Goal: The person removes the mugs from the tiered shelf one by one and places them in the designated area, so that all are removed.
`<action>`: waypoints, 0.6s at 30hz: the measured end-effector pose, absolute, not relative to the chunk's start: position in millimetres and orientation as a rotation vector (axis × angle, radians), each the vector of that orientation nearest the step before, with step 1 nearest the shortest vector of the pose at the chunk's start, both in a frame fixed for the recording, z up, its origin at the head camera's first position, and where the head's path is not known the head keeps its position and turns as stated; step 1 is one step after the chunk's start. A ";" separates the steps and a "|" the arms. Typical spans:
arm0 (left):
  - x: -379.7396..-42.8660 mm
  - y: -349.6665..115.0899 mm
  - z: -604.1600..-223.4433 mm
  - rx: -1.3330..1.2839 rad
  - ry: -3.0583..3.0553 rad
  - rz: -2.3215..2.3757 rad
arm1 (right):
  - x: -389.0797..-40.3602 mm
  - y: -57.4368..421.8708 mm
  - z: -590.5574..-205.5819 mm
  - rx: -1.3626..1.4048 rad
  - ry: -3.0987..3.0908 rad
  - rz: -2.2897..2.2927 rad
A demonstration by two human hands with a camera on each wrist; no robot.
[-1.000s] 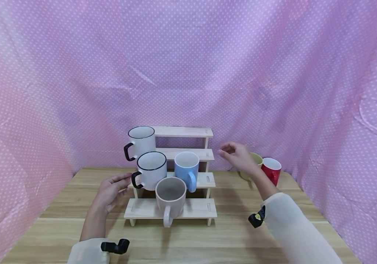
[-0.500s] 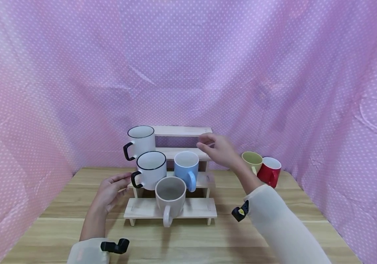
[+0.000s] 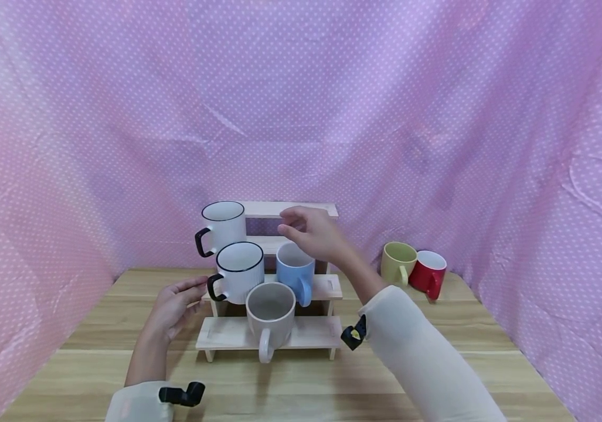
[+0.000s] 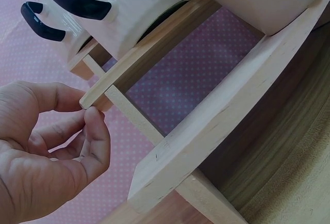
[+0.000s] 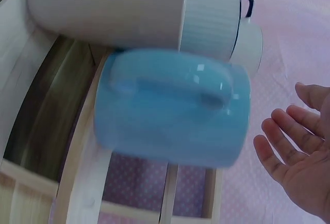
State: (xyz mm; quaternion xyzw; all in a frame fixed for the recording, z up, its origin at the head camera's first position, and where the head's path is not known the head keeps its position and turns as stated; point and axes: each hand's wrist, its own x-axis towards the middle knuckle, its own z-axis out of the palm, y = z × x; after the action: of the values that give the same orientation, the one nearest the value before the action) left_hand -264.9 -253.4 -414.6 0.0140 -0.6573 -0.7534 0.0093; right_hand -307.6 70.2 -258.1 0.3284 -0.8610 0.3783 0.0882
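Note:
A wooden tiered rack stands on the table with mugs on its steps. My left hand pinches the left end of one of its boards between thumb and index finger, plainest in the left wrist view. My right hand, fingers relaxed and holding nothing, is over the light blue mug, covering part of its rim from the head. Left of that mug is a white mug with black rim and handle. A similar white mug stands higher up. The beige mug sits on the lowest step.
At the right back of the wooden table stand a yellow-green mug and a red mug, side by side. A pink dotted cloth hangs behind and at both sides.
My right hand has moved left, from beside the yellow-green mug to over the light blue mug. The left hand keeps its pinch on the rack.

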 end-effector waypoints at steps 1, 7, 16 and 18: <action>-264.9 -253.4 -414.4 0.050 -2.054 -2.349 | -306.7 66.5 -257.3 0.986 -2.565 1.132; -265.3 -254.4 -414.7 0.067 -2.053 -2.357 | -304.1 43.3 -257.9 1.062 -2.553 1.124; -266.8 -254.3 -415.2 0.064 -2.063 -2.365 | -297.2 11.0 -259.3 1.169 -2.518 1.109; -267.4 -254.4 -414.9 0.064 -2.065 -2.364 | -295.8 3.7 -258.4 1.190 -2.514 1.096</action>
State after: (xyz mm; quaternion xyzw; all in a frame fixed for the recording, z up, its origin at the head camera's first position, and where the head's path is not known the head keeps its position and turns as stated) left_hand -267.4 -254.4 -414.9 0.0205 -0.6578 -0.7530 0.0011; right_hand -295.8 3.7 -258.4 0.3968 -0.8386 0.3655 0.0759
